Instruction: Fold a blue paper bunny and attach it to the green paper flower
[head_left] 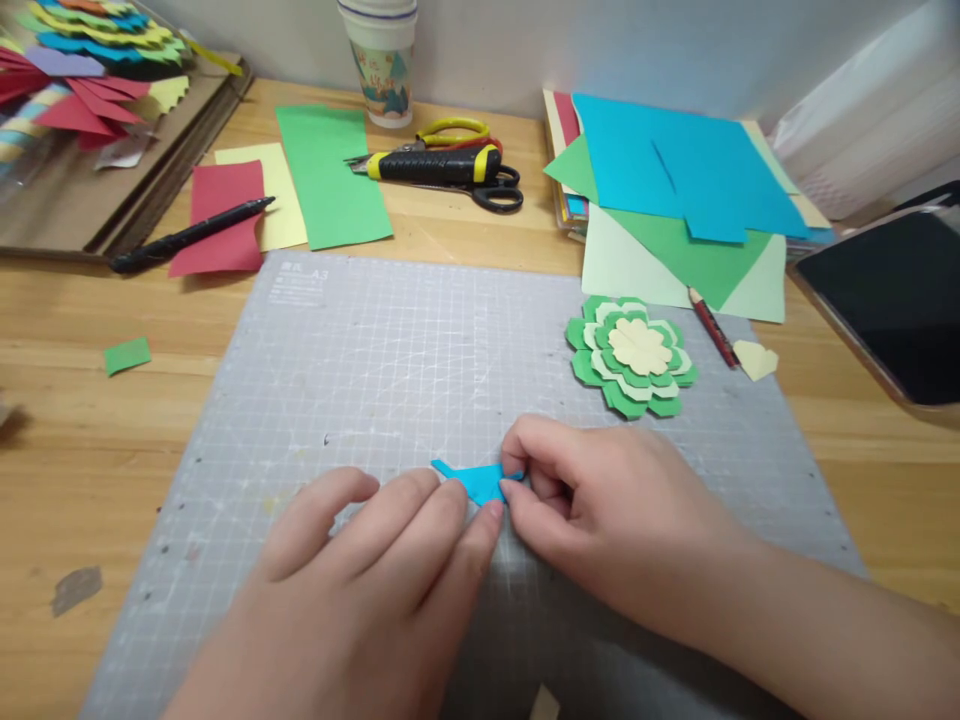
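A small folded piece of blue paper (477, 480) lies on the grey cutting mat (375, 360) near its front middle. My right hand (600, 510) pinches the right end of the blue piece between thumb and fingers. My left hand (375, 570) lies palm down on the mat, fingers spread, with a fingertip pressing the blue piece's lower edge. A layered green and cream paper flower (634, 355) rests on the mat to the right, behind my right hand.
Behind the mat lie green (330, 175), yellow and red paper (221, 215) sheets, a black pen (187, 235), scissors (487, 190), a utility knife (431, 165) and a paper cup (382, 60). A stack of blue and green paper (675, 190), a pencil (712, 328) and a tablet (892, 300) sit right. A cardboard tray (90, 190) of paper flowers stands far left.
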